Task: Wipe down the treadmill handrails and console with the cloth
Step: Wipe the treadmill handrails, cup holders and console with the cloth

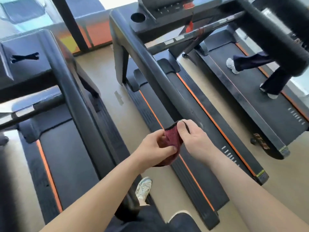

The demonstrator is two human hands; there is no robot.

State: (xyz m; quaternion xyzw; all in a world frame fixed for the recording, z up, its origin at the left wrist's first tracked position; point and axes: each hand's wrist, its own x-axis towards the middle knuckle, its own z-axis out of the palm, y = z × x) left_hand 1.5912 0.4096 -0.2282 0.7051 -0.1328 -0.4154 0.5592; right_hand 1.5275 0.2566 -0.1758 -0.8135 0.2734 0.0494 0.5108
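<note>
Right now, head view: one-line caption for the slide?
Left hand and right hand pinch a maroon cloth by the near end of a treadmill handrail, console ahead.

One cloth [172, 139], two treadmills [66, 164] [250, 101] (at least).

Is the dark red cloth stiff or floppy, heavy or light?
Probably floppy: the cloth folds and sags between the left hand and right hand. Likely light, since fingertip pinches hold it.
</note>
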